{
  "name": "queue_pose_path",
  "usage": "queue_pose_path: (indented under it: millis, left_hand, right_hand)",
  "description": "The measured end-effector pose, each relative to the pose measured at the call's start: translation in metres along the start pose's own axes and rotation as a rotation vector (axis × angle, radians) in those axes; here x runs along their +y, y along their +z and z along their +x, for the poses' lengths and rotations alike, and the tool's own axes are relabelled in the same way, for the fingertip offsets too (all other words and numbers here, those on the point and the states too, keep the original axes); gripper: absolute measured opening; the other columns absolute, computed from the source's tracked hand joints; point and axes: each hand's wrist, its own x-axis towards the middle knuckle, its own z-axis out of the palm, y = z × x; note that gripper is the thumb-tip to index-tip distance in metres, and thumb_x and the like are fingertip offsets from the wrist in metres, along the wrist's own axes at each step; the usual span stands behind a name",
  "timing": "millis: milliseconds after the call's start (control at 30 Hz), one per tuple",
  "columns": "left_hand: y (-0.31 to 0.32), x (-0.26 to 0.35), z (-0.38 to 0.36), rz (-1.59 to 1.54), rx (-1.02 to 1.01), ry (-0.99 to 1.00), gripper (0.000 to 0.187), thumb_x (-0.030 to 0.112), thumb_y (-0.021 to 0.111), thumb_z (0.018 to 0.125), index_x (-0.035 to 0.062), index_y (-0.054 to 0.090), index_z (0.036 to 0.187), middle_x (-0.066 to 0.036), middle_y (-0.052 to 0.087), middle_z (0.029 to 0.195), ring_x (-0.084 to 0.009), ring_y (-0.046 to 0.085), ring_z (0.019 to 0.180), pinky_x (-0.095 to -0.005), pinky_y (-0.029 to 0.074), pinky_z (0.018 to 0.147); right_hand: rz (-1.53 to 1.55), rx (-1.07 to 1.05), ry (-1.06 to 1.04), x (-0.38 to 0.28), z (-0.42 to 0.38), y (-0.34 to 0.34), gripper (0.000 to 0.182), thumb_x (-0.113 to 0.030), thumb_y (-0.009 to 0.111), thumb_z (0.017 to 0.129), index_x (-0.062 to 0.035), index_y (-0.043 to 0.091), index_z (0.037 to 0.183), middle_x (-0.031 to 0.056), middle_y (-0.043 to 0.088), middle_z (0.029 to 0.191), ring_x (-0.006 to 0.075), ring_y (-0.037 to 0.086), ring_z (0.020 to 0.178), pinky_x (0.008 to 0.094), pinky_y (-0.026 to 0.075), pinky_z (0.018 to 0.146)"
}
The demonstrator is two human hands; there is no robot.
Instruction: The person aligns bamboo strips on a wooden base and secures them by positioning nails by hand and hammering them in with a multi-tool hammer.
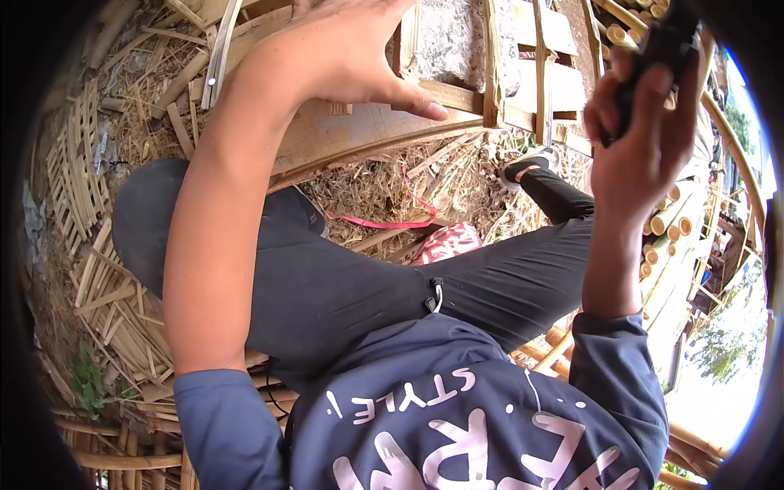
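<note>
My left hand (347, 53) reaches to the top edge over a wooden board (327, 135), its thumb stretched out and apart from the rest of the hand. Most of its fingers are cut off by the frame, and nothing shows in its grip. At the upper right, my right hand (641, 159) is raised with its fingers wrapped round a black object (671, 45), whose exact kind I cannot make out. Beyond my left thumb stands a frame of wooden slats (493, 65) with a rough grey surface (453, 49) between them.
Split bamboo pieces (110, 286) and a woven bamboo panel (75, 175) lie at the left. Stacked bamboo poles (671, 219) are at the right. A pink strap (380, 224) and a red-and-white item (451, 243) lie between my legs. A foot in a dark shoe (529, 166) shows beyond.
</note>
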Motion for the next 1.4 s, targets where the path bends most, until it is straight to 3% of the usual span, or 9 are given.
queue_pose_path:
  millis: [100,267,400,567,667,833,933,1100,1400]
  left_hand:
    - [0.006,-0.003,0.0,0.012,0.083,0.033,0.151,0.09,0.071,0.06,0.0069,0.004,0.165,-0.021,-0.002,0.172,-0.037,0.004,0.159,-0.0611,0.018,0.126]
    - [0.013,0.0,-0.012,-0.051,0.127,0.013,0.155,0.091,0.073,0.057,0.0059,0.001,0.165,-0.019,-0.004,0.172,-0.0363,0.002,0.159,-0.0625,0.015,0.126]
    - [0.019,-0.001,-0.007,-0.034,0.182,0.041,0.154,0.089,0.075,0.057,0.0064,0.001,0.165,-0.02,-0.002,0.172,-0.0372,0.006,0.159,-0.0615,0.017,0.126]
    - [0.006,0.017,-0.019,-0.03,0.098,-0.048,0.156,0.089,0.075,0.056,0.0055,0.002,0.165,-0.021,-0.001,0.172,-0.0365,0.006,0.159,-0.0636,0.017,0.125]
    - [0.005,0.008,-0.005,0.003,0.043,-0.022,0.157,0.09,0.075,0.054,0.0053,0.003,0.165,-0.02,-0.001,0.172,-0.0363,0.005,0.159,-0.065,0.016,0.125]
    - [0.002,0.013,-0.023,-0.087,0.103,0.002,0.158,0.092,0.073,0.054,0.0035,0.003,0.165,-0.021,0.001,0.172,-0.0356,0.002,0.159,-0.0632,0.015,0.126]
    - [0.019,-0.003,-0.008,0.027,0.239,0.08,0.158,0.092,0.073,0.054,0.0028,0.003,0.164,-0.022,0.002,0.172,-0.036,0.003,0.159,-0.0595,0.016,0.127]
    - [0.004,0.013,-0.021,-0.056,0.137,0.017,0.157,0.089,0.076,0.055,0.0022,0.004,0.164,-0.022,-0.001,0.172,-0.036,0.004,0.159,-0.0578,0.017,0.127]
    - [0.043,-0.021,0.02,0.029,0.254,0.053,0.155,0.087,0.08,0.048,0.0232,0.005,0.167,-0.002,0.0,0.175,-0.0312,-0.001,0.16,-0.077,0.001,0.119]
  right_hand:
    - [-0.155,-0.609,0.311,-0.002,-0.011,0.006,0.043,-0.013,0.055,0.107,-0.0064,0.052,0.15,0.0028,0.06,0.078,0.0053,0.049,0.058,0.0215,0.041,0.052]
    - [0.104,0.047,0.141,0.001,0.005,0.013,0.046,-0.025,0.047,0.112,-0.0032,0.045,0.153,0.0034,0.064,0.081,0.0033,0.036,0.048,0.0183,0.031,0.043]
    - [-0.172,-0.621,0.309,0.002,-0.017,0.007,0.056,-0.014,0.055,0.108,-0.0174,0.038,0.161,-0.0021,0.057,0.079,0.0007,0.04,0.054,0.0174,0.034,0.048]
    - [0.226,-0.019,0.067,0.01,0.002,0.004,0.049,-0.024,0.052,0.11,-0.007,0.044,0.155,0.0049,0.065,0.089,0.0013,0.044,0.057,0.018,0.035,0.045]
    - [-0.089,-0.608,0.393,-0.006,-0.016,0.016,0.053,-0.013,0.056,0.108,-0.0118,0.043,0.158,-0.0007,0.053,0.077,0.0007,0.044,0.058,0.0189,0.034,0.047]
    - [0.184,0.065,0.194,0.005,0.01,0.012,0.045,-0.024,0.051,0.111,-0.0058,0.049,0.152,0.0025,0.064,0.082,0.0021,0.043,0.052,0.0196,0.034,0.043]
    - [-0.19,-0.623,0.399,-0.001,-0.009,0.011,0.048,-0.018,0.053,0.11,-0.0129,0.045,0.156,-0.0009,0.06,0.079,0.0027,0.043,0.052,0.0205,0.035,0.045]
    - [0.094,-0.151,0.231,0.001,0.005,-0.009,0.049,-0.023,0.05,0.111,-0.0004,0.043,0.154,0.0091,0.067,0.089,0.0035,0.041,0.052,0.0195,0.032,0.044]
    - [-0.046,0.378,0.4,0.007,-0.078,-0.097,0.058,-0.018,0.067,0.103,0.0008,0.043,0.152,0.0021,0.061,0.08,0.0024,0.044,0.051,0.0206,0.033,0.043]
